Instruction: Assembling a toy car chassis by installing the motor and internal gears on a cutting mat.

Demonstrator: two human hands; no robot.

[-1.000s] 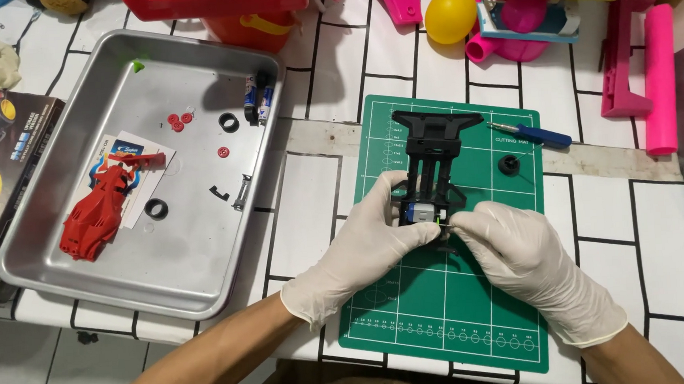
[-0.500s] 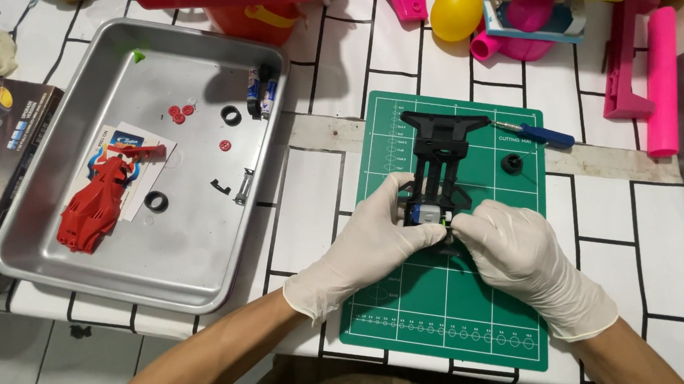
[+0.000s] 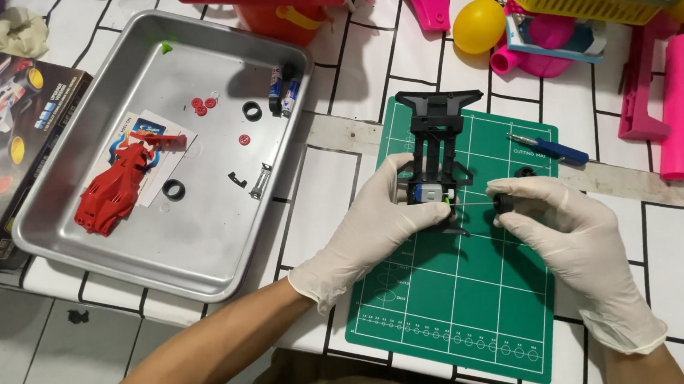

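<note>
Black toy-car chassis (image 3: 436,143) on the green cutting mat (image 3: 460,303), pinched by left hand (image 3: 380,225); right hand (image 3: 570,233) pinching a small black wheel (image 3: 504,203).

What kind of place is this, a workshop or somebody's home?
Most likely a home hobby table for building model cars. A green cutting mat lies on a white tiled tabletop, a metal tray holds a red car body and small parts, and gloved hands work on a black chassis.
</note>
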